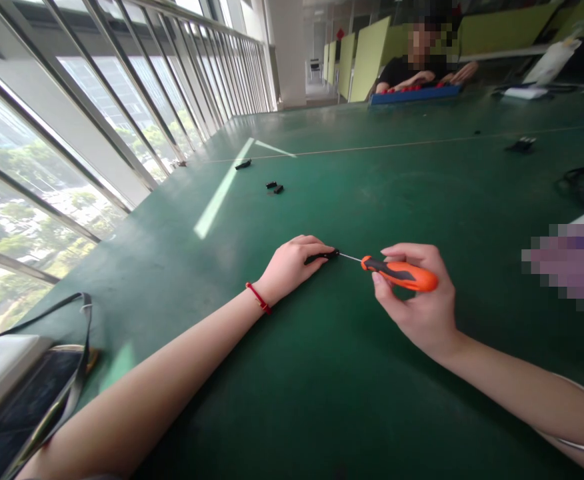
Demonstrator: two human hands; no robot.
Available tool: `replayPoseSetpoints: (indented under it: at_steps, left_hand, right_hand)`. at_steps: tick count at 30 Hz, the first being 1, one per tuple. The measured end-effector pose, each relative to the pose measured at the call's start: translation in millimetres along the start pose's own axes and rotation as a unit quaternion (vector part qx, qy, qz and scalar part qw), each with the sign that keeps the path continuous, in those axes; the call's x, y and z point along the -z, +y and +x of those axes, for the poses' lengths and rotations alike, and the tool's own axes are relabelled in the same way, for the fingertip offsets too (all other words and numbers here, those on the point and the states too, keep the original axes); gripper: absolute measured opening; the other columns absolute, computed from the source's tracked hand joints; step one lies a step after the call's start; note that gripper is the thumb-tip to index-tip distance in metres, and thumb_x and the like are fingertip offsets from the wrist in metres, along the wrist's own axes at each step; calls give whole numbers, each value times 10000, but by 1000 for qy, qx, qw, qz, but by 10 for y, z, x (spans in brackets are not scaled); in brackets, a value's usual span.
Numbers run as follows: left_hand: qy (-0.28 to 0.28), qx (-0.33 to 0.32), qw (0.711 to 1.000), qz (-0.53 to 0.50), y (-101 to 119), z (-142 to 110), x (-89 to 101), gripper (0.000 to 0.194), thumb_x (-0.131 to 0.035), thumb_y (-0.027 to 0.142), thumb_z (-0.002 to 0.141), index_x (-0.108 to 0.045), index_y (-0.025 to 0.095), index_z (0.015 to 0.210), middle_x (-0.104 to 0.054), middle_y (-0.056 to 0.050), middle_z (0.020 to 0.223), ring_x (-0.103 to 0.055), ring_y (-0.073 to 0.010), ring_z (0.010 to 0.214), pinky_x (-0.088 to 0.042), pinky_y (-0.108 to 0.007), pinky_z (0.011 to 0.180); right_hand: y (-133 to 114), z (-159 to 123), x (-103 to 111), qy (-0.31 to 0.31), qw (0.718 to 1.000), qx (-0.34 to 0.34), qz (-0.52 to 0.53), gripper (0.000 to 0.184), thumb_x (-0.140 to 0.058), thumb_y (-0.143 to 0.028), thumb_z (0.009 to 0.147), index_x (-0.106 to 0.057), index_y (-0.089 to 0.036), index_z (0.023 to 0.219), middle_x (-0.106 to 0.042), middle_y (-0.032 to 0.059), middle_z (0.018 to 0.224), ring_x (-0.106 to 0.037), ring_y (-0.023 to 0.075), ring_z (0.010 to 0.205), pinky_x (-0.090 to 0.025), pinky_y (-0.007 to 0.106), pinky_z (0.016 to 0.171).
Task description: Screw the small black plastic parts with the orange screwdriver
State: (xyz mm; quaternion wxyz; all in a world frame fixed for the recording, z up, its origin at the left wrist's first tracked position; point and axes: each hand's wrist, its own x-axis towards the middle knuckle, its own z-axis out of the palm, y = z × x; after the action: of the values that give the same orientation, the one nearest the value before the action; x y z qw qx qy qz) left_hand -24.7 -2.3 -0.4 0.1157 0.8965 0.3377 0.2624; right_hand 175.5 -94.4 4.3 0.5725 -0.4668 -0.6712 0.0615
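Note:
My left hand (pixel 299 260) is closed around a small black part (pixel 328 255), pressing it down on the green tabletop; the fingers cover much of it. An orange and dark grey screwdriver (pixel 405 274) is gripped by its handle in my right hand (pixel 425 310). Its thin metal shaft points left, and the tip meets the right end of the black part. Whether the tip sits in a screw is too small to make out.
Beyond my left hand lie small black pieces (pixel 278 189) and another black piece (pixel 243 164). A phone (pixel 27 393) and white box (pixel 9 363) with a strap are at lower left. Railings (pixel 137 73) line the left edge. Across the table, a person sits behind a blue tray (pixel 415 97).

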Motion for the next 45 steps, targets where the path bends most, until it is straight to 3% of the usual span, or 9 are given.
replayPoseSetpoints:
  at_steps: [6,11,16,20,26,31,37,42,45]
  left_hand:
    - [-1,3,1000,-2,5,11,2,249,-530,221,882,-687,200,1074,-687,-42,1057,-613,-188,976,-505,-315,868]
    - [-3,6,1000,-3,18,15,8,250,-525,222,884,-687,197,1073,-688,-44,1052,-615,-188,975,-505,-316,865]
    - [-2,4,1000,-6,16,15,8,248,-521,219,883,-690,198,1064,-688,-44,1052,-619,-186,974,-507,-310,860]
    - [0,-1,1000,-7,13,16,6,253,-513,213,885,-690,197,1064,-688,-44,1053,-620,-183,968,-505,-306,863]
    - [-2,2,1000,-5,13,15,5,257,-509,226,887,-689,201,1068,-686,-47,1062,-618,-187,977,-505,-311,865]
    - [-2,1,1000,-3,9,18,3,255,-511,215,882,-691,196,1062,-685,-52,1058,-617,-186,978,-505,-310,873]
    - [-2,4,1000,0,12,21,2,252,-519,208,879,-687,195,1067,-686,-46,1055,-614,-185,975,-504,-309,868]
    - [-3,6,1000,2,15,21,3,245,-522,209,878,-687,196,1059,-687,-44,1052,-616,-186,976,-504,-316,869]
    - [-5,7,1000,1,15,21,3,249,-518,208,879,-685,200,1064,-686,-43,1061,-614,-189,985,-504,-317,871]
  right_hand:
    - [-22,8,-3,-77,997,12,-9,139,-622,-206,774,-553,-236,891,-538,-53,568,-528,131,529,-470,328,630]
    - [0,6,-7,-7,1000,-3,-4,308,-659,-210,720,-546,-242,1005,-589,9,777,-588,177,721,-501,334,669]
    - [-30,27,1,-76,997,16,-7,124,-623,-209,765,-560,-239,867,-567,-48,591,-557,128,530,-483,316,621]
    - [-23,23,-10,-8,1000,3,-11,204,-643,-194,742,-570,-244,925,-643,22,836,-611,173,739,-505,324,667]
    - [-27,27,-3,-59,998,5,-28,123,-631,-246,765,-567,-247,870,-529,-46,567,-533,140,546,-477,354,678]
    - [-11,22,-3,-7,1000,3,-16,246,-648,-224,744,-561,-255,972,-603,20,816,-588,185,750,-500,354,698]
    - [-7,30,-9,-63,998,4,-26,203,-634,-243,766,-549,-244,950,-502,-48,554,-538,176,603,-471,386,715]
    - [3,24,-14,-24,1000,-13,13,348,-643,-213,738,-511,-249,1057,-544,-17,709,-564,182,675,-486,375,688]
    - [-1,30,-11,-47,999,-10,-3,261,-636,-236,750,-532,-251,989,-510,-45,618,-546,166,612,-473,376,707]
